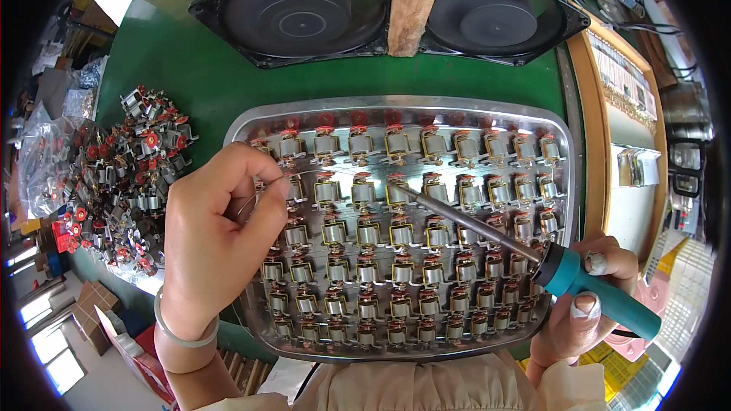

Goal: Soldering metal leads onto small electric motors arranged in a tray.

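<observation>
Between thumb and forefinger, my left hand pinches a thin solder wire. The wire reaches rightward over the upper rows in a shiny metal tray. My right hand grips the teal handle of a soldering iron, fingertips covered or wrapped. Its long metal shaft slants up and left, with the tip at a small metal coil part in the second row. Whether tip and wire touch it, I cannot tell. Several rows of similar parts with red discs and yellow edging stand in the tray.
A heap of loose coil parts lies on the green table at the left. Two black fans stand at the back with a wooden block between them. A wooden-framed box sits at the right.
</observation>
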A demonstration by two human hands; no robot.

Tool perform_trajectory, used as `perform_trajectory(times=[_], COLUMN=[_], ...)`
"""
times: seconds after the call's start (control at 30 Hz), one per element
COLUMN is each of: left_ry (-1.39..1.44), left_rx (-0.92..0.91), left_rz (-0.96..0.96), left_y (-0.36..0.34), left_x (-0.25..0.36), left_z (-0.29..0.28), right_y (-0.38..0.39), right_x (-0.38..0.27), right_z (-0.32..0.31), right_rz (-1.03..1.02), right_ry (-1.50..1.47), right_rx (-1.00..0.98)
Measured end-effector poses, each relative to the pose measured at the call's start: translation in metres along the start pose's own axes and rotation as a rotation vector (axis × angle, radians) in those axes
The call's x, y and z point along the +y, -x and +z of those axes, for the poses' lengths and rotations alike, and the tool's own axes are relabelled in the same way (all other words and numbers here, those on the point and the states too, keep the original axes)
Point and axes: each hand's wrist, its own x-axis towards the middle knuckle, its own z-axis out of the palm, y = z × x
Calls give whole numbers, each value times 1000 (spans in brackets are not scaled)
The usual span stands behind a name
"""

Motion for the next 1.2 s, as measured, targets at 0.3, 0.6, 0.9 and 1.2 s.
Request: perform_trajectory(times=[0.3,0.6,0.9,1.2], left_ry=[-4,-1,30,40], left_rx=[-25,-59,-5,22], left_rz=[46,85,88,-19], left_y=[-2,-5,-2,5], left_x=[-12,-14,-16,-27], left_z=[0,1,-1,-14], right_y=[-2,-1,0,5], right_x=[-6,-7,-7,-13], right_z=[15,19,17,25], right_rz=[24,31,-8,9], right_ry=[132,133,118,81], right_rx=[-86,-100,-91,-33])
